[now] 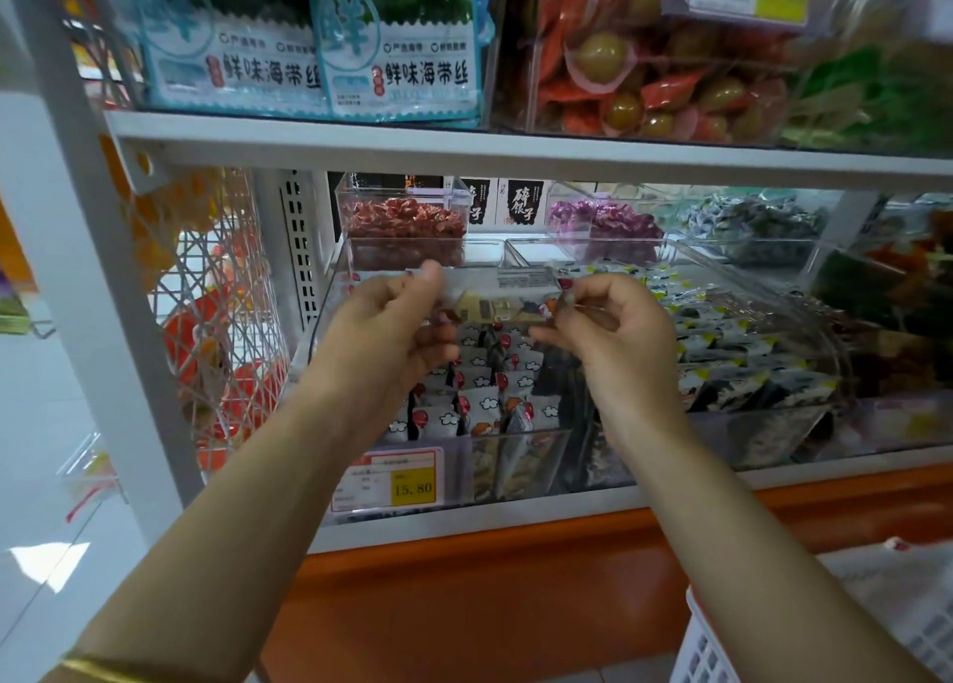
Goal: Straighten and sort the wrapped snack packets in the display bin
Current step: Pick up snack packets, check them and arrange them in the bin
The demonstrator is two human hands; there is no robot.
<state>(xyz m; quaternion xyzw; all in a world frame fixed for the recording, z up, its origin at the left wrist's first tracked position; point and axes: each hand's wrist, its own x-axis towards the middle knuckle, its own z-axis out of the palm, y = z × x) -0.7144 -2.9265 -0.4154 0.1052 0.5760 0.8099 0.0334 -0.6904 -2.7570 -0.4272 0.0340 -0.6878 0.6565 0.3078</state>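
Both hands were raised over the clear bin point(515, 458) on the lower shelf, holding one packet point(497, 307) stretched between them. The left hand point(392, 324) gripped its left end, fingers curled and thumb up; the right hand point(616, 321) pinched its right end. Below the packet, more packets point(482, 391) stood in rows inside the bin. A price tag point(394, 481) sat on the bin's front wall.
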